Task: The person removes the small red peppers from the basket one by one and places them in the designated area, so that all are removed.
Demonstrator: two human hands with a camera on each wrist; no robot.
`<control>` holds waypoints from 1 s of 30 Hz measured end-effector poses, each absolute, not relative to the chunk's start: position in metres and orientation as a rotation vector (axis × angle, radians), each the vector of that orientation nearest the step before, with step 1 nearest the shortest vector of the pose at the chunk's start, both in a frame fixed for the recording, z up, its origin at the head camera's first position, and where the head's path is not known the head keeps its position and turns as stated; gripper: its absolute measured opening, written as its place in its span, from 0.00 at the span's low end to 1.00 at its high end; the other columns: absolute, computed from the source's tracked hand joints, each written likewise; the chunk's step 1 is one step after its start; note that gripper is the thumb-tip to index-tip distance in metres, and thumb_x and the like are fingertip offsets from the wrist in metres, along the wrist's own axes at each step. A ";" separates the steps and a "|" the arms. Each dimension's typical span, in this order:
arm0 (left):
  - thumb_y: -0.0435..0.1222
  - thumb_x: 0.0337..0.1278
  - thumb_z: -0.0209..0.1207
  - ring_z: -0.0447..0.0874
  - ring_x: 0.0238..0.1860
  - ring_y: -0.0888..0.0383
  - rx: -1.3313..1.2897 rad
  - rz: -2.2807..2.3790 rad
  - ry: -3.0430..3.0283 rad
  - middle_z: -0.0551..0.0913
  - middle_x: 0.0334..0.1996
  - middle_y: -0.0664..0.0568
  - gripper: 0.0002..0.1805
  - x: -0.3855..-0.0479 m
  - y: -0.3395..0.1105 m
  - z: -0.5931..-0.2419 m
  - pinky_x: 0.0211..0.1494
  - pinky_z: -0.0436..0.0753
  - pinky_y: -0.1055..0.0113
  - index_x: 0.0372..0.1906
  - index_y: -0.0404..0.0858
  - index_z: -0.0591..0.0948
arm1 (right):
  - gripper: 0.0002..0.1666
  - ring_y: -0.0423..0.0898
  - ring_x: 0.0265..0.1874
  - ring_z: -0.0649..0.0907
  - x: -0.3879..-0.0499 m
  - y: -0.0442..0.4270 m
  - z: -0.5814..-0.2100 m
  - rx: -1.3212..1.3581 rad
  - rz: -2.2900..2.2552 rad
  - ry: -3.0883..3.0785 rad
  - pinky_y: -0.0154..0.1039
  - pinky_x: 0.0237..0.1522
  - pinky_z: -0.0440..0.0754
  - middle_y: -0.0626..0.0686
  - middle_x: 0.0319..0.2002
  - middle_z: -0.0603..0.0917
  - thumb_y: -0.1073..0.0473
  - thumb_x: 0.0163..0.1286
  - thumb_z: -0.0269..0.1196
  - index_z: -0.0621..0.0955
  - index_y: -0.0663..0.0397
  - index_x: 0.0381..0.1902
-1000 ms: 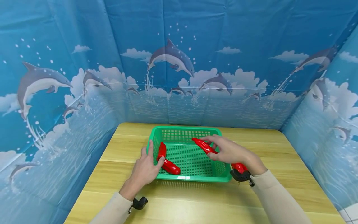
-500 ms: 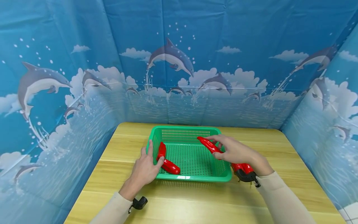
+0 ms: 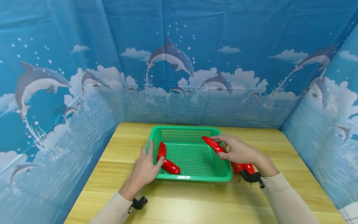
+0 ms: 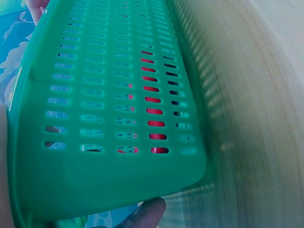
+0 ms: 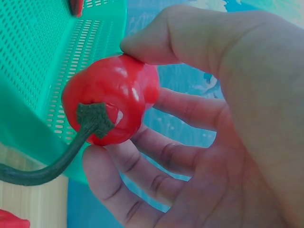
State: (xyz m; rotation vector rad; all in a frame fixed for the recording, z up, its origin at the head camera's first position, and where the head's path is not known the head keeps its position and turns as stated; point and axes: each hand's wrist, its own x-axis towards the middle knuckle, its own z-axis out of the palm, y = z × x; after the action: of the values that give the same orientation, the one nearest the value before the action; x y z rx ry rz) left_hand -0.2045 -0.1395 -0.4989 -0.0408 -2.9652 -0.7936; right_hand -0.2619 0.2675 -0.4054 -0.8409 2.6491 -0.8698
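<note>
My right hand (image 3: 239, 152) pinches a long red chili pepper (image 3: 212, 144) between thumb and fingers, above the right side of a green plastic basket (image 3: 193, 178). In the right wrist view the pepper's blunt end (image 5: 102, 90) faces the camera, with a curved dark green stem (image 5: 52, 168). My left hand (image 3: 143, 170) holds the basket's left front corner, thumb over the rim; a fingertip (image 4: 149, 211) shows by the corner in the left wrist view. Inside the basket, at left, lie two red peppers, one behind (image 3: 162, 150) and one in front (image 3: 171, 167).
More red peppers (image 3: 248, 168) lie on the wooden table (image 3: 184, 202) just right of the basket, partly hidden by the right hand and its black wrist camera (image 3: 251, 176). Blue dolphin-print curtains (image 3: 195, 109) stand behind the table and at both sides.
My right hand has moved to the right with the pepper, from over the basket's middle right toward its right wall. More of the peppers on the table shows. The left hand stays still.
</note>
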 end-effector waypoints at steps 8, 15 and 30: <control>0.59 0.88 0.60 0.75 0.17 0.48 -0.038 -0.803 -2.964 0.64 0.87 0.24 0.57 -0.205 -0.139 -0.498 0.25 0.76 0.60 0.98 0.36 0.44 | 0.40 0.51 0.55 0.85 -0.261 0.276 -0.407 -0.836 -0.853 2.679 0.41 0.39 0.87 0.61 0.73 0.85 0.57 0.83 0.73 0.76 0.50 0.87; 0.59 0.88 0.60 0.75 0.17 0.48 -0.043 -0.806 -2.963 0.64 0.88 0.24 0.57 -0.206 -0.139 -0.499 0.24 0.76 0.60 0.98 0.36 0.45 | 0.39 0.50 0.53 0.85 -0.259 0.284 -0.409 -0.842 -0.849 2.704 0.41 0.43 0.85 0.59 0.67 0.88 0.58 0.83 0.73 0.76 0.53 0.87; 0.58 0.87 0.61 0.75 0.18 0.48 -0.038 -0.799 -2.965 0.64 0.87 0.24 0.57 -0.207 -0.139 -0.499 0.26 0.77 0.60 0.98 0.35 0.45 | 0.40 0.48 0.47 0.85 -0.253 0.304 -0.411 -0.763 -0.867 2.715 0.40 0.40 0.87 0.58 0.64 0.88 0.59 0.82 0.73 0.75 0.54 0.88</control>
State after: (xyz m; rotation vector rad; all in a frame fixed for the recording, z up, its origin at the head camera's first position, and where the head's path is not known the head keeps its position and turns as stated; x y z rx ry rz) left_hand -0.2067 -0.1394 -0.4994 -0.0378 -2.9645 -0.7992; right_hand -0.2535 0.3040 -0.4107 -0.7632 2.7149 -0.8668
